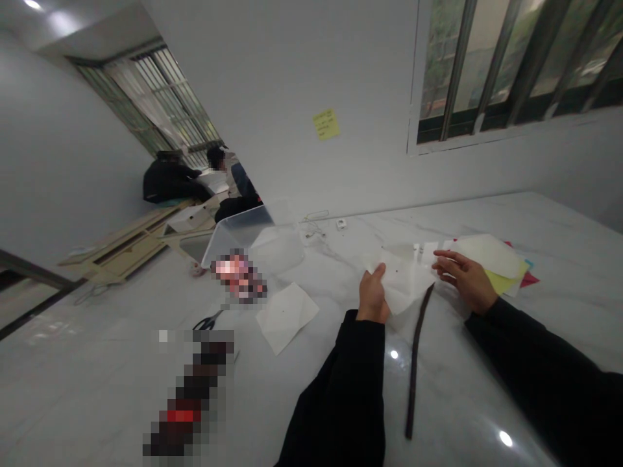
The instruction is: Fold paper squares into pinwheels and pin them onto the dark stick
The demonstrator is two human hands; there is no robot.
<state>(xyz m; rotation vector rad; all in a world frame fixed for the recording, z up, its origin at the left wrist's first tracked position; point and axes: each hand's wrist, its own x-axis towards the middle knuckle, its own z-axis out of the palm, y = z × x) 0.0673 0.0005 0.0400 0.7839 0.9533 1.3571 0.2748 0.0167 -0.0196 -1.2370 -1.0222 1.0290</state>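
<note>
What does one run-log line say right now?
left hand: holding white sheet | right hand: beside sheet, contact unclear | dark strip: on table | other sheet: on table

White paper (403, 282), small dark dot near middle, gripped at left edge, over tabletop (335, 415)

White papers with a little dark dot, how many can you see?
2: one sheet in the left hand, another sheet right of the scissors. The paper pile may hide more.

Sheet (403, 290) conceals the fingers of the left hand (372, 296); yellow note (326, 124) lettering is too small to read.
</note>
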